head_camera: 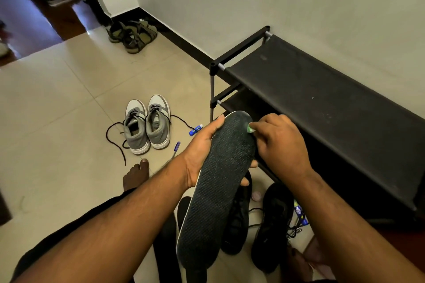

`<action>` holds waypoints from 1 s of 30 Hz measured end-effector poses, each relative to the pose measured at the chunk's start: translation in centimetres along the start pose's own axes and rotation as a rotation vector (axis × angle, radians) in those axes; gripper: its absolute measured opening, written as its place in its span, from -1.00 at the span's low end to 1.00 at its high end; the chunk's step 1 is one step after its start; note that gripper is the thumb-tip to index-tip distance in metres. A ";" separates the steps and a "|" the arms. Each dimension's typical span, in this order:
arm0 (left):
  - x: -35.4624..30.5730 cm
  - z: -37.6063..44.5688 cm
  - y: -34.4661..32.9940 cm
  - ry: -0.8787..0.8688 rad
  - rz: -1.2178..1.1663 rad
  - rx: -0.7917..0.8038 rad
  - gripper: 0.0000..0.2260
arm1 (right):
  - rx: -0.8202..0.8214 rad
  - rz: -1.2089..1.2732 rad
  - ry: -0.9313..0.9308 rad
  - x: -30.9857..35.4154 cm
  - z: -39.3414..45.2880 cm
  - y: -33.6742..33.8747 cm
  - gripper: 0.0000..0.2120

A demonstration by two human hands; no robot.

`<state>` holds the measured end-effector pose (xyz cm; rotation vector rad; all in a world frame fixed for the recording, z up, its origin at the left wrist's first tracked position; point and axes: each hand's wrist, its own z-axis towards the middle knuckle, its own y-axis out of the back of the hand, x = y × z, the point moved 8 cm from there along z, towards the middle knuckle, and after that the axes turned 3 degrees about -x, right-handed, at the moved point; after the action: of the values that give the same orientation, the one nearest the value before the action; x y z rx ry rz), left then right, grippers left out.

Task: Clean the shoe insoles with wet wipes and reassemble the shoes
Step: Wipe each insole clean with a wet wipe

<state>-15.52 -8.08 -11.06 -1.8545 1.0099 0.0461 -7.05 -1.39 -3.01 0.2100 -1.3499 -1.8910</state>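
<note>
My left hand [202, 149] grips a long dark insole [218, 186] from underneath, thumb along its left edge, toe end pointing away from me. My right hand [280, 142] pinches a small green piece [251, 128] against the insole's right edge near the toe. Below the insole, two black shoes [273, 225] lie on the floor, partly hidden by it. A pair of grey and white sneakers [147, 124] with loose black laces stands on the tiles to the left.
A black fabric shoe rack [322, 99] stands against the wall on the right. A blue tube [196, 129] and a blue pen [176, 147] lie near the sneakers. Olive sandals [133, 34] sit in the far corner. My bare foot [135, 177] rests on the beige tiles.
</note>
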 end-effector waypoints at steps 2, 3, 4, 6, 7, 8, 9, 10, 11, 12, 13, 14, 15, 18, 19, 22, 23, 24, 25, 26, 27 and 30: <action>0.3 0.0 -0.3 0.008 0.044 0.034 -0.39 | -0.038 0.034 -0.052 -0.7 0.1 0.2 -0.85; 0.6 0.1 -0.4 0.019 0.068 0.048 -0.41 | -0.052 0.047 -0.075 -0.9 0.2 0.3 -0.85; 0.9 0.2 -0.5 0.030 0.086 0.055 -0.41 | -0.057 0.059 -0.094 -1.1 0.3 0.4 -0.85; 1.4 0.4 -0.4 0.056 0.098 0.050 -0.38 | -0.047 0.082 -0.113 -1.0 0.3 0.3 -0.84; 1.6 0.5 -0.2 0.071 0.096 0.037 -0.34 | -0.040 0.094 -0.106 -0.7 0.3 0.3 -0.84; 1.7 0.6 0.0 0.086 0.091 0.022 -0.30 | -0.033 0.108 -0.088 -0.3 0.3 0.2 -0.84; 1.8 0.7 0.2 0.092 0.087 0.005 -0.26 | -0.027 0.125 -0.060 0.3 0.2 0.2 -0.84; 1.8 0.7 0.3 0.089 0.085 -0.014 -0.24 | -0.022 0.145 -0.026 0.9 0.1 0.1 -0.84; 1.7 0.8 0.4 0.081 0.081 -0.028 -0.22 | -0.017 0.163 0.009 1.5 0.0 0.0 -0.84; 1.6 0.7 0.4 0.069 0.076 -0.041 -0.22 | -0.013 0.182 0.041 2.2 -0.2 0.0 -0.83; 1.3 0.5 0.4 0.058 0.069 -0.061 -0.23 | -0.011 0.204 0.073 3.0 -0.4 -0.1 -0.82; 1.1 0.4 0.5 0.044 0.064 -0.093 -0.24 | -0.011 0.231 0.110 3.7 -0.7 -0.1 -0.82; 0.7 0.3 0.8 0.027 0.058 -0.131 -0.27 | -0.004 0.262 0.157 4.5 -1.0 -0.2 -0.82; -0.2 0.3 1.5 -0.034 0.018 -0.203 -0.37 | 0.062 0.295 0.295 6.3 -2.0 -0.7 -0.80; -0.3 0.4 1.5 -0.041 0.006 -0.203 -0.38 | 0.062 0.272 0.301 6.3 -2.0 -0.7 -0.79; 0.7 0.8 0.8 0.001 0.031 -0.146 -0.37 | -0.049 0.200 0.150 4.0 -1.1 0.0 -0.78; 1.2 0.9 0.5 0.021 0.054 -0.128 -0.35 | -0.091 0.186 0.068 2.8 -0.7 0.3 -0.78; 1.6 1.0 0.3 0.035 0.081 -0.118 -0.34 | -0.124 0.182 -0.011 1.5 -0.3 0.6 -0.79; 1.9 1.1 0.2 0.044 0.100 -0.115 -0.33 | -0.148 0.187 -0.076 0.4 0.0 1.0 -0.81; 2.1 1.3 0.3 0.049 0.111 -0.117 -0.33 | -0.162 0.192 -0.115 -0.4 0.3 1.2 -0.82; 2.1 1.4 0.4 0.052 0.113 -0.120 -0.34 | -0.162 0.192 -0.124 -0.6 0.4 1.3 -0.82; 1.8 1.5 0.6 0.048 0.107 -0.138 -0.36 | -0.107 0.220 -0.042 1.3 -0.1 0.8 -0.81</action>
<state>-14.11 -8.14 -13.09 -1.9322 1.1636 0.1394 -7.44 -2.43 -2.00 -0.0317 -1.2411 -1.7838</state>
